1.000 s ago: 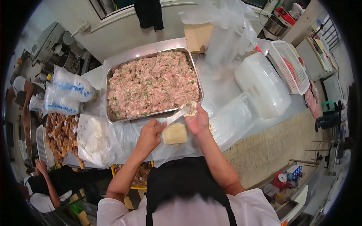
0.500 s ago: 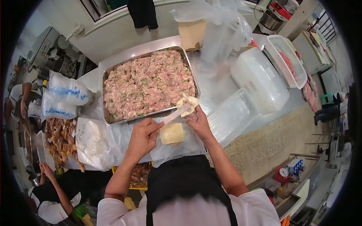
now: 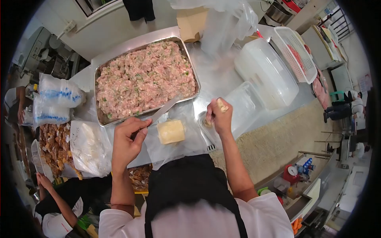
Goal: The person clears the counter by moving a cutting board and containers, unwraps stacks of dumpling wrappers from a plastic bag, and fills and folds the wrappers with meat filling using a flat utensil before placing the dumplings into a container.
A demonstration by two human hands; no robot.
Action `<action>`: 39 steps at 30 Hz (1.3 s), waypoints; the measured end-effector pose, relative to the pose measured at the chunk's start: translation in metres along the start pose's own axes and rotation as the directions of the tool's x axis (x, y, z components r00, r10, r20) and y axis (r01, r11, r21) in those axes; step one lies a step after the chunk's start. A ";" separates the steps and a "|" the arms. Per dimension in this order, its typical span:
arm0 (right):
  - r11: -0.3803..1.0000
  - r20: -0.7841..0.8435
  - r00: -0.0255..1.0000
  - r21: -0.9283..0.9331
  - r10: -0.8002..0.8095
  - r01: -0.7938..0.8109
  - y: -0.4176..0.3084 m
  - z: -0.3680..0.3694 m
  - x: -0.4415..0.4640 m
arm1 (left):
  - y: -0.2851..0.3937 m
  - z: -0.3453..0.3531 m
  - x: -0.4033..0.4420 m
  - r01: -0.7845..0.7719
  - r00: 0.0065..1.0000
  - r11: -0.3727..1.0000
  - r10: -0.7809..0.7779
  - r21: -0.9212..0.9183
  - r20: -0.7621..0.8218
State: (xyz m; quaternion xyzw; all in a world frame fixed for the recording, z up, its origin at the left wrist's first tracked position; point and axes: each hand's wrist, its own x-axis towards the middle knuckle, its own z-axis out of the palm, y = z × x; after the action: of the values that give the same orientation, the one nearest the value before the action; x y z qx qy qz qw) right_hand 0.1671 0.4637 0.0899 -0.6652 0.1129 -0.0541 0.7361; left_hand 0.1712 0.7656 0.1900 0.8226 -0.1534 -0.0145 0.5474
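My left hand [image 3: 129, 137] is closed around the end of a flat spreading stick [image 3: 164, 110], whose far tip lies by the near rim of the metal tray. That tray [image 3: 147, 113] is full of pink minced meat [image 3: 145, 77] flecked with green. Between my hands sits a pale yellow stack of dough wrappers [image 3: 171, 132] on clear plastic. Off to the right of the stack, my right hand [image 3: 221, 119] is closed on a filled dumpling [image 3: 221, 105], partly covered by my fingers. Beneath that hand is clear plastic with something pale that I cannot make out.
An upturned translucent tub [image 3: 266, 73] and a white basket [image 3: 295, 55] of meat stand at the right. Bags of brown pieces [image 3: 59, 148], a white bag [image 3: 89, 146] and plastic-wrapped stacks [image 3: 59, 93] line the left. A person's hands [image 3: 43, 181] show at lower left.
My right hand has moved right and closed round the dumpling, away from the stick. My left hand holds the stick apart from it, its tip by the tray rim. The view has shifted slightly.
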 end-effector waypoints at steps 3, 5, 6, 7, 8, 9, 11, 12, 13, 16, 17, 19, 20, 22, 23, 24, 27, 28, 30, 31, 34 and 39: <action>0.987 -0.306 0.952 0.148 -0.018 0.066 -0.024 -0.005 -0.002 | -0.008 0.006 -0.008 0.035 0.999 0.999 -0.035 -0.011 0.013; 0.988 -0.287 0.957 0.157 0.040 0.006 0.002 -0.041 -0.001 | -0.008 0.001 -0.012 0.150 0.986 0.984 -0.156 0.093 0.067; 0.984 -0.269 0.959 0.172 0.093 -0.047 0.011 -0.053 -0.003 | -0.011 0.001 -0.014 0.152 0.985 0.985 -0.158 0.087 0.065; 0.996 -0.298 0.951 -0.006 0.085 -0.091 0.012 -0.056 -0.007 | -0.015 0.002 -0.016 0.164 0.984 0.984 -0.169 0.073 0.055; 0.996 -0.299 0.950 -0.011 0.084 -0.092 0.021 -0.059 -0.008 | -0.019 0.002 -0.018 0.176 0.983 0.983 -0.179 0.060 0.046; 0.973 -0.280 0.959 -0.204 0.045 -0.106 0.038 -0.064 -0.007 | -0.022 0.002 -0.020 0.176 0.983 0.983 -0.178 0.055 0.047; 0.903 -0.174 0.974 -0.378 0.146 -0.203 0.047 -0.073 -0.007 | -0.027 0.003 -0.022 0.205 0.978 0.978 -0.206 0.049 0.023; 0.903 -0.171 0.975 -0.380 0.145 -0.201 0.051 -0.076 -0.008 | -0.028 0.005 -0.023 0.206 0.978 0.977 -0.207 0.048 0.020; 0.878 -0.149 0.980 -0.443 0.131 -0.184 0.055 -0.076 -0.008 | -0.029 0.006 -0.023 0.191 0.981 0.979 -0.192 0.066 0.005; 0.769 0.007 0.999 -0.639 0.036 -0.023 0.049 -0.074 -0.008 | -0.028 0.013 -0.024 0.181 0.983 0.978 -0.184 0.106 0.020; 0.660 0.149 0.989 -0.741 -0.022 0.126 0.045 -0.071 -0.009 | -0.027 0.016 -0.024 0.185 0.980 0.974 -0.193 0.128 0.052; 0.573 0.206 0.965 -0.777 -0.163 0.262 0.051 -0.066 -0.007 | -0.032 0.033 -0.025 0.161 0.985 0.985 -0.164 0.063 0.050; 0.463 0.271 0.917 -0.799 -0.292 0.384 0.054 -0.065 -0.006 | -0.036 0.042 -0.026 0.135 0.990 0.991 -0.135 -0.002 0.047; 0.557 0.223 0.947 -0.768 -0.232 0.317 0.059 -0.065 -0.005 | -0.047 0.067 -0.025 0.263 0.950 0.964 -0.253 -0.031 0.183; 0.642 0.179 0.970 -0.727 -0.164 0.243 0.061 -0.063 -0.004 | -0.051 0.088 -0.026 0.250 0.952 0.967 -0.234 -0.056 0.197; 0.641 0.188 0.968 -0.726 -0.165 0.250 0.063 -0.062 -0.003 | -0.055 0.106 -0.025 0.261 0.940 0.965 -0.247 -0.031 0.237; 0.729 0.039 0.997 -0.680 -0.069 0.077 0.071 -0.063 -0.003 | -0.049 0.153 -0.014 0.214 0.923 0.973 -0.231 0.089 0.306; 0.715 0.043 0.997 -0.696 -0.061 0.074 0.074 -0.067 -0.002 | -0.049 0.166 -0.009 0.216 0.923 0.972 -0.233 0.088 0.305; 0.701 0.048 0.997 -0.710 -0.053 0.072 0.076 -0.069 -0.001 | -0.055 0.187 -0.001 0.208 0.930 0.974 -0.226 0.092 0.292; 0.693 0.028 0.997 -0.718 -0.065 0.066 0.074 -0.068 -0.001 | -0.068 0.199 0.001 0.207 0.930 0.974 -0.226 0.093 0.291; 0.704 -0.019 0.998 -0.710 -0.056 0.026 0.078 -0.064 0.000 | -0.085 0.216 0.005 0.064 0.976 0.981 -0.100 0.185 0.195; 0.683 -0.030 1.000 -0.730 0.004 -0.024 0.075 -0.064 -0.002 | -0.082 0.214 0.009 0.278 0.925 0.959 -0.283 0.055 0.253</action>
State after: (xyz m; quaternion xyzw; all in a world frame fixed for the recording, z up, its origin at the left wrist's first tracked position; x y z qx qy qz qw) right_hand 0.1451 0.4108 0.0101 -0.9016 0.1398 -0.0077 0.4093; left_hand 0.1584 0.6006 0.0314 0.8321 -0.1043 -0.1980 0.5075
